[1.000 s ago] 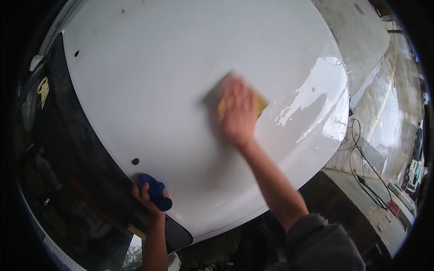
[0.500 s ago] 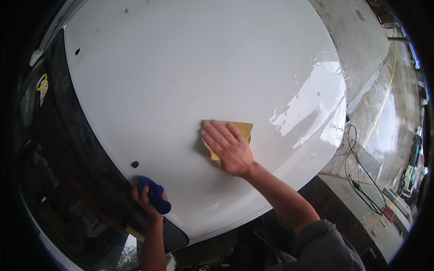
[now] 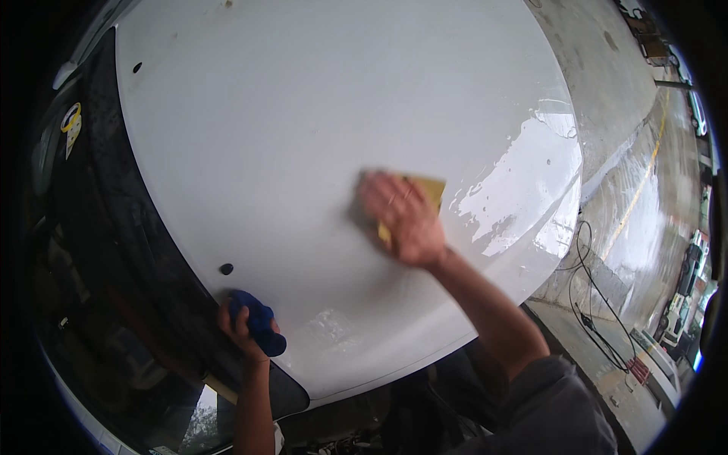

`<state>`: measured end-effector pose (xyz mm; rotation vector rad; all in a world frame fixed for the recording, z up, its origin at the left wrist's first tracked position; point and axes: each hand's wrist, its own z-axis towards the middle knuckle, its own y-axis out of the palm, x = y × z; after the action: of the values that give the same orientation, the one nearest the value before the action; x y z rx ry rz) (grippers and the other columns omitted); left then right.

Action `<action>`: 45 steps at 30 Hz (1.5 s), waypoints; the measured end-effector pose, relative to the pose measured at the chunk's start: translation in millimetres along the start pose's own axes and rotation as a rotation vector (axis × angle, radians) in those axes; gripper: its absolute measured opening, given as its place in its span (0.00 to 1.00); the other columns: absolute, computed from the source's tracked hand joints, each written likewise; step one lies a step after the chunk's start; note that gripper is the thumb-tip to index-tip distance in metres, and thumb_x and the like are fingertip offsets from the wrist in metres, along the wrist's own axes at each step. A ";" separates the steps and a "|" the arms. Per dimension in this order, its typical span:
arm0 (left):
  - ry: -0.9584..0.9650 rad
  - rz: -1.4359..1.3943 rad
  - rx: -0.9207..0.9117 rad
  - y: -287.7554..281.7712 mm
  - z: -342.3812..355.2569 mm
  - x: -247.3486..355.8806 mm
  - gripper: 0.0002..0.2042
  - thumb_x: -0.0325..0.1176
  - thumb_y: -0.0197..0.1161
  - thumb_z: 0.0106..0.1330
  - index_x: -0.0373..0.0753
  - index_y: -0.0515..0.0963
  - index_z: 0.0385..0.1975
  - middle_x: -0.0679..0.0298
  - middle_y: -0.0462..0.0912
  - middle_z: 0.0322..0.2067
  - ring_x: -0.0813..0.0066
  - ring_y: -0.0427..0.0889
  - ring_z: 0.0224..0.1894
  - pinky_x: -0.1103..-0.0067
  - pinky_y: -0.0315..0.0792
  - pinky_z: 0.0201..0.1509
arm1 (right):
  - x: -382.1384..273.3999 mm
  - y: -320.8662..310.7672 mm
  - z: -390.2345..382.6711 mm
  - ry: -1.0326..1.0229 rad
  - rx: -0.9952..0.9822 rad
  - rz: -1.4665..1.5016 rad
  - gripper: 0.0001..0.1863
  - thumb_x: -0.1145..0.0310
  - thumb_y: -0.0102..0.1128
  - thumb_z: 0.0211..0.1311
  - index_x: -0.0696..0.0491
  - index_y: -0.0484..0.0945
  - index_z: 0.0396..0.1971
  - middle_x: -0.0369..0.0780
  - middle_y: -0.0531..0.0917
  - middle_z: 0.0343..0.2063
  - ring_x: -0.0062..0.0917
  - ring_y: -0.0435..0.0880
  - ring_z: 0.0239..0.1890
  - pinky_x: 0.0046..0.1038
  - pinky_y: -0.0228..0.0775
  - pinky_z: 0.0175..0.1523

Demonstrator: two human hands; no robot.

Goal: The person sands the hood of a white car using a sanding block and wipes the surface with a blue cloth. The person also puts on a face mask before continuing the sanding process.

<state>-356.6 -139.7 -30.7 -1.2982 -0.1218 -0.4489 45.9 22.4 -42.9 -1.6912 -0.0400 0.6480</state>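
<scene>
A white car hood (image 3: 303, 121) spreads out before me, partly wet and glossy on its right side. My right hand (image 3: 406, 216) lies flat on the hood's middle, blurred by motion, with a thin tan-yellow sheet (image 3: 433, 189) under its palm and fingers. I cannot tell whether that sheet is sandpaper or cloth. At the hood's lower left edge, by the windshield, my left hand (image 3: 241, 331) is wrapped around a bunched dark blue cloth (image 3: 261, 324), which rests against the hood.
Left of the hood are a black cowl strip (image 3: 155, 220) and the dark windshield, with a yellow-and-white sticker (image 3: 71, 129). A small black washer nozzle (image 3: 226, 269) sits near my left hand. On the concrete floor at right lies a black cable (image 3: 588, 318).
My right hand has slid up and to the right across the hood with the yellow sheet. My left hand and the blue cloth stay nearly in place. The view has shifted slightly.
</scene>
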 end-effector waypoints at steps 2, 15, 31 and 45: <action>-0.014 -0.021 0.000 2.3 -6.8 0.9 0.31 0.53 0.65 0.70 0.45 0.67 0.67 0.43 0.65 0.65 0.43 0.69 0.65 0.54 0.70 0.65 | 66.7 -19.2 60.4 0.117 0.210 -0.029 0.33 0.53 0.54 0.72 0.47 0.66 0.74 0.38 0.64 0.76 0.35 0.59 0.79 0.43 0.47 0.81; -0.029 -0.032 -0.017 2.9 5.3 5.1 0.32 0.49 0.68 0.66 0.48 0.65 0.68 0.43 0.63 0.65 0.42 0.69 0.64 0.52 0.68 0.64 | 53.5 -22.6 90.8 0.000 0.047 -0.149 0.37 0.50 0.60 0.69 0.47 0.64 0.75 0.39 0.64 0.76 0.34 0.58 0.79 0.44 0.47 0.81; -0.069 -0.174 -0.015 12.4 1.5 0.0 0.37 0.43 0.77 0.54 0.55 0.67 0.65 0.48 0.65 0.63 0.44 0.71 0.62 0.55 0.74 0.60 | 73.3 -43.8 236.5 -0.058 0.340 -0.189 0.32 0.57 0.51 0.75 0.50 0.61 0.75 0.40 0.63 0.76 0.37 0.59 0.79 0.43 0.48 0.81; -0.004 -0.029 0.048 3.4 24.6 6.1 0.35 0.46 0.76 0.52 0.55 0.71 0.63 0.51 0.70 0.62 0.46 0.75 0.59 0.55 0.75 0.59 | -29.5 -18.1 307.0 -0.187 0.212 -0.183 0.32 0.48 0.44 0.79 0.49 0.62 0.75 0.38 0.59 0.78 0.32 0.53 0.81 0.40 0.44 0.82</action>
<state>-345.8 -117.3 -25.0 -1.2520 -0.1541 -0.4658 -106.6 291.1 -39.3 -1.4005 -0.2482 0.6466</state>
